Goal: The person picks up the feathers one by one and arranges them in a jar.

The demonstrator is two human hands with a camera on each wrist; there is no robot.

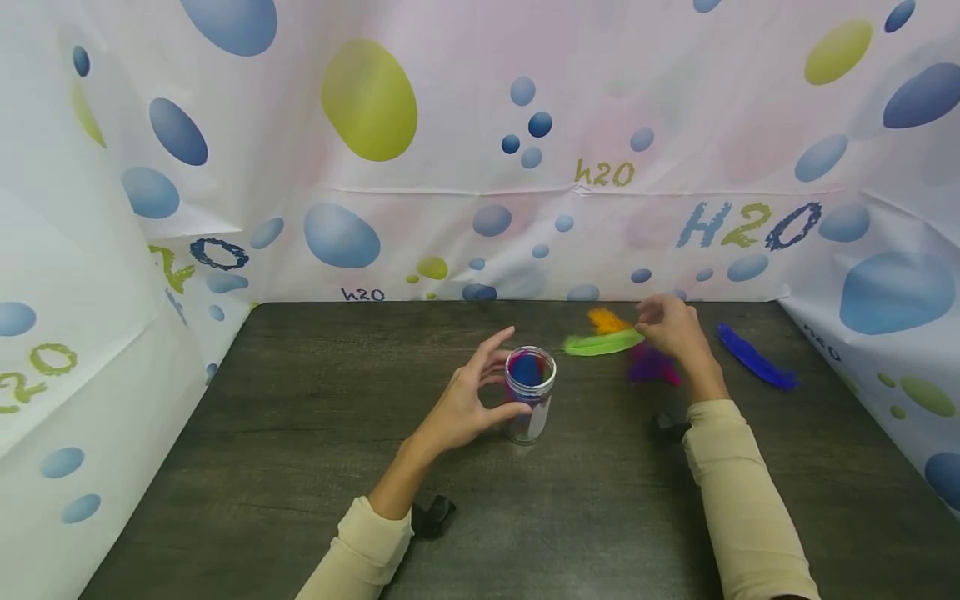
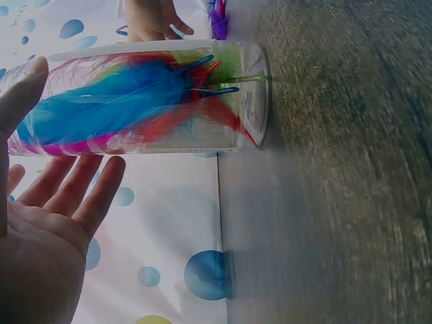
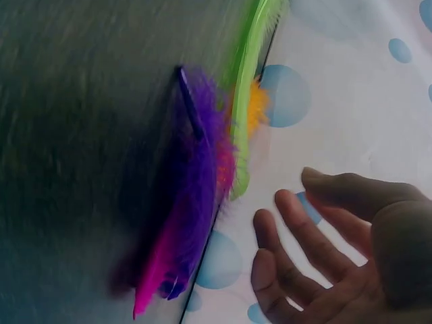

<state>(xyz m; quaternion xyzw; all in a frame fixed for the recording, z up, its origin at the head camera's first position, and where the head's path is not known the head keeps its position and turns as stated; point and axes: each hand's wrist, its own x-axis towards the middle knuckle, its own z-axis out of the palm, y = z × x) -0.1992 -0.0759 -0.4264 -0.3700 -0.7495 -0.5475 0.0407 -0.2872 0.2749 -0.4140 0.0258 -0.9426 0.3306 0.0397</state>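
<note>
A clear jar (image 1: 537, 423) with no lid stands upright on the dark table, with blue feathers (image 2: 108, 101), red, green and magenta ones inside. My left hand (image 1: 461, 410) holds the jar from the left, thumb across its front and fingers round its far side. Over the loose feathers is my right hand (image 1: 671, 329), its fingers loosely bent with nothing between them. Close to its fingertips lies a lime green feather (image 1: 600, 343). An orange feather (image 1: 606, 318) is behind that one, and a purple feather (image 3: 196, 175) overlaps a pink feather (image 3: 154, 270) below the hand.
Farther right on the dark wooden table (image 1: 300, 433) lies a single blue feather (image 1: 756, 358). A white sheet (image 1: 450, 142) printed with blue and green spots hangs behind the table and along both sides. A black wrist camera (image 1: 433, 517) sits beneath the left wrist.
</note>
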